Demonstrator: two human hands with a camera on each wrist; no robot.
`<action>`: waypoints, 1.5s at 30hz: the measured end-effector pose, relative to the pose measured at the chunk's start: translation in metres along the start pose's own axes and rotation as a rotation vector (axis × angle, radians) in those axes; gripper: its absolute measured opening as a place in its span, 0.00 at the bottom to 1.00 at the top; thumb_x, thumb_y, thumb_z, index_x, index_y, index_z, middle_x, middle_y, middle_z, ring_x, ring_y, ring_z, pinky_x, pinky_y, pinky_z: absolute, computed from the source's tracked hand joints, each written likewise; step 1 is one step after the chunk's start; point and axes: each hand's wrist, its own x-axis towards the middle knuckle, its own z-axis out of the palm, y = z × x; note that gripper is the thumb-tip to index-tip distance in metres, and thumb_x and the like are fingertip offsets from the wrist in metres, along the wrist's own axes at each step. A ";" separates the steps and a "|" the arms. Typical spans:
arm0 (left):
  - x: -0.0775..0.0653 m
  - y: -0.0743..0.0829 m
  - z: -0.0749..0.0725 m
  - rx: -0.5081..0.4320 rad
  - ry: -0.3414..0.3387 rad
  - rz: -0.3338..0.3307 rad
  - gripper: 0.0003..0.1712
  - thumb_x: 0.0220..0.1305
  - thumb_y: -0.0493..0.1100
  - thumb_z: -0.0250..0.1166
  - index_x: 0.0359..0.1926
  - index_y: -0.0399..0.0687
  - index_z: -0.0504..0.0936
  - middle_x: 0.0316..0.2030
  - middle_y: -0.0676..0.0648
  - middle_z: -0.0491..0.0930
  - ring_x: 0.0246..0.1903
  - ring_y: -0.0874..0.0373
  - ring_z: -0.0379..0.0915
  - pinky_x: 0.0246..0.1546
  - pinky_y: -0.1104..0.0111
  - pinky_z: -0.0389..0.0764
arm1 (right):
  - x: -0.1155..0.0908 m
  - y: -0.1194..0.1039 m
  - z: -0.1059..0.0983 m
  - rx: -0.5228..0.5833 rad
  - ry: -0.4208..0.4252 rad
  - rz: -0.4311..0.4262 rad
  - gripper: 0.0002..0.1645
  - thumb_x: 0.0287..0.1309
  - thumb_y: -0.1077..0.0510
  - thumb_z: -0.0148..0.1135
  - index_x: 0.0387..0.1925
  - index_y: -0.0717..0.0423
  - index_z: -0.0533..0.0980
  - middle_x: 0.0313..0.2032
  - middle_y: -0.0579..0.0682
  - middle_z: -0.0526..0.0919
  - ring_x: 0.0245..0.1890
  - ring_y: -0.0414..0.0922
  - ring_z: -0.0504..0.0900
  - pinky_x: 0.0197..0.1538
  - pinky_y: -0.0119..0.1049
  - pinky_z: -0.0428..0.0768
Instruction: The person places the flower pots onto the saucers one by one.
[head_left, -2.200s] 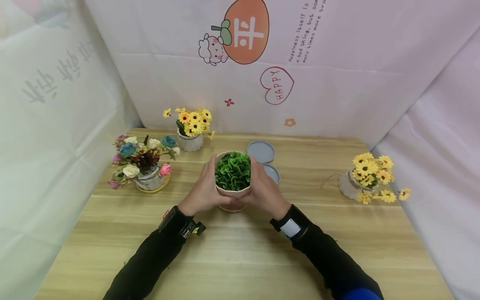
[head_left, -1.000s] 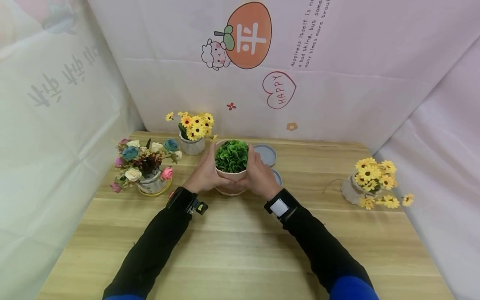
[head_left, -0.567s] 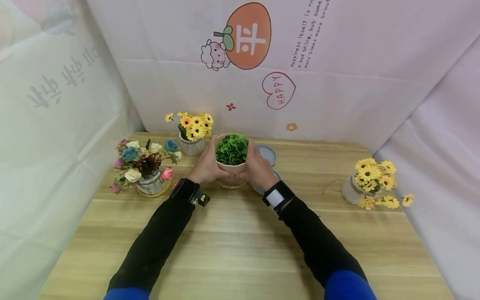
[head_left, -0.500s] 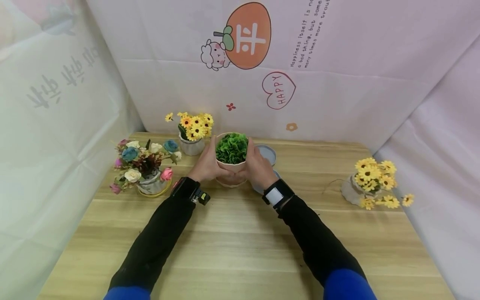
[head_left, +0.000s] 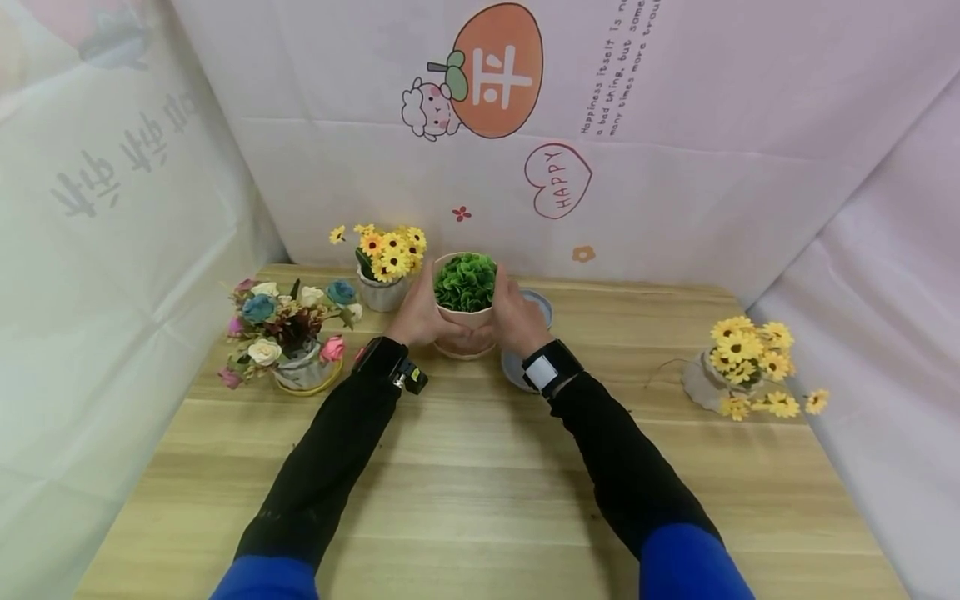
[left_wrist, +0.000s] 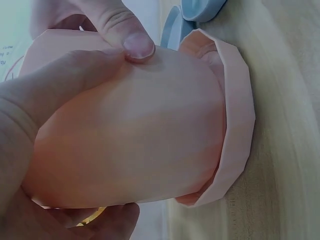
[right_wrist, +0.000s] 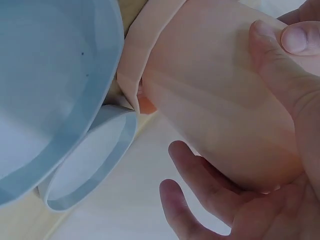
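Toward the back of the desk [head_left: 480, 500], a pot of roses [head_left: 288, 321] spreads widest, off to the left. Right of it, the pink pot [left_wrist: 135, 130], filled with green leaves [head_left: 465, 283], is between the left hand [head_left: 414, 313] and right hand [head_left: 520, 321]. Just beside the left hand stands a yellow-flowered pot [head_left: 382, 294]; a leftward swing of the knuckles could nudge it over. Two blue-grey saucers, a front one [head_left: 513, 371] and a rear one [head_left: 542, 304], lie by the right hand; drifting that way, the pot could shove them or catch on a rim. Its own pink saucer [left_wrist: 237, 120] gapes from the pot wall and looks loose; no fingers [right_wrist: 192, 172] show beneath it, so lifting or tilting might let it drop. Both hands' fingers grasp the pot, thumbs meeting in front; slackened pressure on that smooth wall could let it slip.
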 end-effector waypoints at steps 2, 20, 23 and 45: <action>0.004 0.001 0.000 -0.004 0.002 -0.002 0.80 0.48 0.41 0.87 0.86 0.53 0.35 0.85 0.38 0.43 0.85 0.42 0.41 0.84 0.47 0.55 | 0.002 0.001 -0.001 -0.014 0.013 -0.005 0.76 0.55 0.46 0.82 0.83 0.65 0.36 0.72 0.73 0.67 0.45 0.62 0.86 0.41 0.50 0.87; 0.049 -0.005 -0.002 0.018 -0.008 -0.064 0.78 0.47 0.43 0.88 0.84 0.52 0.39 0.83 0.38 0.52 0.83 0.42 0.49 0.80 0.48 0.64 | 0.038 0.010 -0.011 -0.041 -0.023 0.098 0.73 0.57 0.47 0.81 0.84 0.61 0.38 0.68 0.72 0.72 0.54 0.64 0.85 0.51 0.56 0.87; 0.054 -0.006 -0.003 0.024 0.000 -0.066 0.77 0.46 0.44 0.88 0.83 0.52 0.41 0.81 0.39 0.55 0.82 0.43 0.51 0.80 0.49 0.64 | 0.045 0.010 -0.011 -0.039 -0.027 0.121 0.73 0.57 0.48 0.81 0.84 0.60 0.38 0.68 0.72 0.72 0.55 0.64 0.85 0.52 0.56 0.86; 0.073 -0.015 -0.006 -0.017 -0.019 -0.088 0.78 0.55 0.46 0.84 0.85 0.52 0.31 0.85 0.41 0.45 0.85 0.43 0.44 0.83 0.52 0.58 | 0.075 0.012 -0.007 -0.091 -0.012 0.188 0.72 0.57 0.48 0.81 0.85 0.53 0.40 0.66 0.65 0.78 0.58 0.59 0.85 0.55 0.53 0.87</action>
